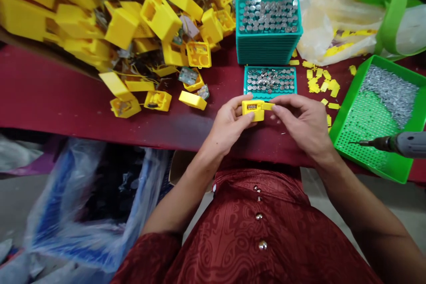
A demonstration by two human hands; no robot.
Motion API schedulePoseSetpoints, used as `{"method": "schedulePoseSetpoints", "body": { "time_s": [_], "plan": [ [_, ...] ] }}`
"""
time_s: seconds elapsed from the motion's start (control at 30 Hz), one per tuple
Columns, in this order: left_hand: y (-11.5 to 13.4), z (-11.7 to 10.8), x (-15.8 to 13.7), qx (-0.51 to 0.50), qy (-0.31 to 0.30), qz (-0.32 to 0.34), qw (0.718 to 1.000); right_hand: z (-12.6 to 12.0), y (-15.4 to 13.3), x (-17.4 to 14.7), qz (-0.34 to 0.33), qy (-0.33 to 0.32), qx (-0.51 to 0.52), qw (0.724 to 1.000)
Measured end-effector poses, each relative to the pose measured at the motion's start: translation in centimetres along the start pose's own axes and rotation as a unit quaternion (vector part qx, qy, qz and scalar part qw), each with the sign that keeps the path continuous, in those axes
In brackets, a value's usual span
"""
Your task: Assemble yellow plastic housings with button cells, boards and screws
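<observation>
My left hand [230, 120] is closed around a small yellow plastic case [258, 116], its thumb along the lower edge. An opening in the upper face of the case shows small metal parts inside. Pinched in my right hand [301, 120] is a small yellow cover [267, 106], which touches or lies very near the right end of that opening. Just beyond both hands is a teal tray [246, 84] holding many round silver button cells [270, 80].
Yellow cases [123, 26] are heaped at the far left. Behind the tray rises a stack of teal trays [268, 49]. Loose yellow covers [324, 80] lie to the right, beside a green basket [342, 111] of screws [391, 91]. An electric screwdriver [399, 144] hangs over the basket.
</observation>
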State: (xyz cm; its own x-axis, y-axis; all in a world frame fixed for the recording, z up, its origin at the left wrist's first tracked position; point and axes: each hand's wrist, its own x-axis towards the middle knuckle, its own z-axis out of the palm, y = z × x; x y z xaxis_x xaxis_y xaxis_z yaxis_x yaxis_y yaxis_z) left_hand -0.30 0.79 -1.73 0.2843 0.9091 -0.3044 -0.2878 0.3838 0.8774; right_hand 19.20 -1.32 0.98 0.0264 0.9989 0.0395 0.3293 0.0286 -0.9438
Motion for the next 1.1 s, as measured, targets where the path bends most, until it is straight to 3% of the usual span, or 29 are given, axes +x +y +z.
{"method": "schedulePoseSetpoints", "body": {
  "time_s": [0.1,0.6,0.7,0.87,0.97,1.1],
  "plan": [
    [-0.2,0.3,0.2,0.021,-0.009,0.010,1.000,0.6,-0.2,0.5,0.038,-0.019,0.063,0.997],
    [-0.8,1.1,-0.4,0.212,0.014,0.091,0.973,1.2,-0.7,0.5,0.054,0.004,0.013,0.998],
    [-0.6,1.1,-0.5,0.191,0.017,0.088,0.977,1.3,-1.2,0.6,0.024,0.007,-0.034,0.999],
    [-0.2,1.1,-0.8,0.088,0.004,0.019,0.996,1.1,-1.7,1.1,-0.034,0.024,-0.076,0.996],
    [0.0,0.9,-1.2,0.054,-0.001,0.010,0.998,0.9,-1.3,1.1,-0.014,0.032,-0.058,0.998],
    [-0.2,0.8,-1.5,0.070,-0.018,0.030,0.997,0.6,-0.8,0.9,0.052,-0.061,-0.050,0.996]
  ]
}}
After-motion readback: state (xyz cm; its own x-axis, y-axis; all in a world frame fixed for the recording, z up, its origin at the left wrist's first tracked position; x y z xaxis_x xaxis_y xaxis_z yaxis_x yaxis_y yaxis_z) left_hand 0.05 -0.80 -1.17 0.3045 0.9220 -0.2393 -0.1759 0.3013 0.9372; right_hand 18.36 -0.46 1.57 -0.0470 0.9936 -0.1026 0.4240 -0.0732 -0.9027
